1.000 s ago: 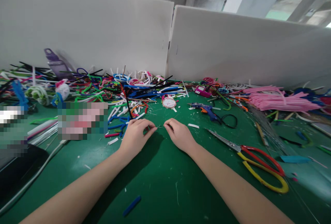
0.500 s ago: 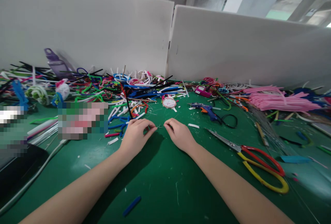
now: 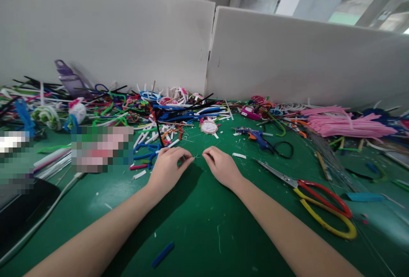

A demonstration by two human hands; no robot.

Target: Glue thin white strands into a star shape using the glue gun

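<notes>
My left hand [image 3: 169, 167] and my right hand [image 3: 222, 165] face each other over the green table, fingertips pinched and a small gap apart. A thin, pale strand [image 3: 198, 156] shows in that gap, between the two pinches. It is too fine to tell whether it is thread or wire. Just beyond the hands lies a round white piece with a pink rim [image 3: 208, 127]. Blue pipe cleaner pieces [image 3: 150, 153] lie beside my left hand, and a short white strip [image 3: 239, 156] is close to my right.
Scissors [image 3: 294, 182] with red and yellow handles lie at right, behind them a blue glue gun [image 3: 255, 135]. A pink pipe cleaner bundle [image 3: 348, 123] is at far right. Mixed pipe cleaners and a purple bottle [image 3: 70, 79] line the white partition [image 3: 105, 34]. A cable [image 3: 47, 213] crosses the left.
</notes>
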